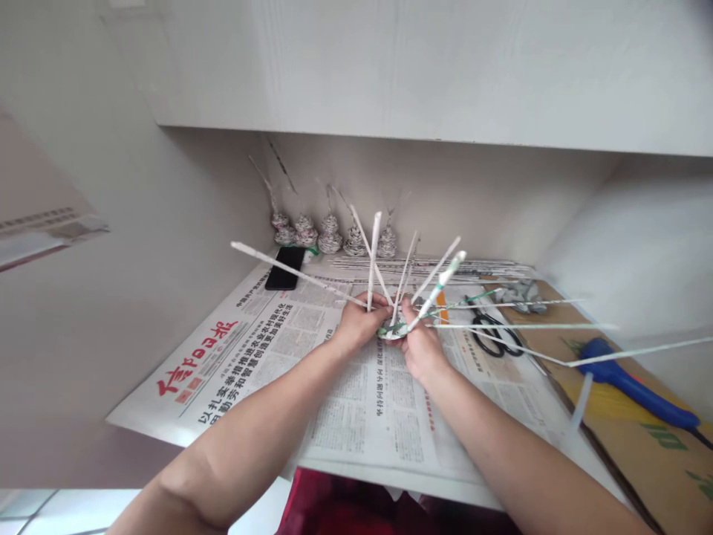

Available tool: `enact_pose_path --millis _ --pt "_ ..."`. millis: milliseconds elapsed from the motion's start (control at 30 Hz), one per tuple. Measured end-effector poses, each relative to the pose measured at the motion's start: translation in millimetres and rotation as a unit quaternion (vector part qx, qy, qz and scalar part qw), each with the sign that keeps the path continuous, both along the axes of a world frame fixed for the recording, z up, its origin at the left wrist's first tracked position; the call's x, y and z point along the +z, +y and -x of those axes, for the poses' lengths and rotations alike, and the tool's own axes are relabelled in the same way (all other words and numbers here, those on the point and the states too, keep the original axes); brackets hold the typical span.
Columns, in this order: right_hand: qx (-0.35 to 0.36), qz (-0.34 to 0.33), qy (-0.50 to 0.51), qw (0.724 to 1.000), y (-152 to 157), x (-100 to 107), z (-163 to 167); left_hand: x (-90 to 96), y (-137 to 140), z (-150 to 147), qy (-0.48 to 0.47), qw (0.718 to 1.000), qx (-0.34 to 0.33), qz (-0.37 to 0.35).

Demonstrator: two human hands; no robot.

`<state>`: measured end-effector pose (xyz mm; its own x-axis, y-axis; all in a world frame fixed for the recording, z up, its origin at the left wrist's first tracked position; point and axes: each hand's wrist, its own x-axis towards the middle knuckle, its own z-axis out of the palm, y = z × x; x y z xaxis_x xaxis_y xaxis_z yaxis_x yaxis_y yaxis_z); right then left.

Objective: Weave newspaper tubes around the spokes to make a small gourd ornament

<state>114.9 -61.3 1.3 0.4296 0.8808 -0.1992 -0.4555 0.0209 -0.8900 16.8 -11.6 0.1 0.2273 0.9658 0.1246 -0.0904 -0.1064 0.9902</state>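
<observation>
Between my hands, above the newspaper, is a small woven paper base (pixel 393 331) with rolled paper sticks (pixel 374 260) fanning out from it. Several sticks point up and away, while others stretch far to the right. My left hand (pixel 356 323) is closed on the left side of the base, thumb and fingers pressed together. On its right side my right hand (pixel 422 343) grips the base, the thumb up near a white stick with green marks (pixel 437 290). The fingers under the base are partly hidden. Black-handled scissors (pixel 493 334) lie to the right of my right hand.
Newspaper (pixel 245 371) covers the table. A black phone (pixel 285 269) and several woven gourd shapes (pixel 330 234) stand at the back left, near a pile of paper sticks (pixel 462 267). A blue glue gun (pixel 629 383) rests on cardboard (pixel 640 461) at right. A white panel (pixel 412 74) overhangs the back.
</observation>
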Motion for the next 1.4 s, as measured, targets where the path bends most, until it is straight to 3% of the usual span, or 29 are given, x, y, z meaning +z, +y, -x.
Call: enact_pose_path --millis 333,433,533,633,700,867,1200,1400 --pt "0.003 -0.017 0.011 1.000 -1 -3 -3 5.0 0 4 0.016 0.998 -0.040 -0.040" --pt "0.008 -0.017 0.013 1.000 1 -5 -7 20.2 4 21 0.055 0.983 -0.172 -0.001" --pt "0.008 -0.014 0.007 1.000 2 -6 -10 37.0 14 47 0.081 0.938 -0.337 -0.021" --pt "0.016 -0.007 -0.004 1.000 2 -5 -10 41.6 27 65 0.104 0.909 -0.402 -0.030" --pt "0.032 -0.001 -0.011 0.999 1 -5 -10 36.8 34 68 0.099 0.914 -0.392 0.022" --pt "0.044 0.029 -0.045 0.998 -2 -2 -7 22.4 35 58 0.079 0.955 -0.280 0.067" --pt "0.110 -0.033 -0.114 0.987 0 -11 -9 10.3 24 37 0.069 0.968 -0.241 -0.001" --pt "0.162 -0.025 -0.117 0.980 -2 -5 -12 3.5 27 36 0.057 0.976 -0.210 -0.009"
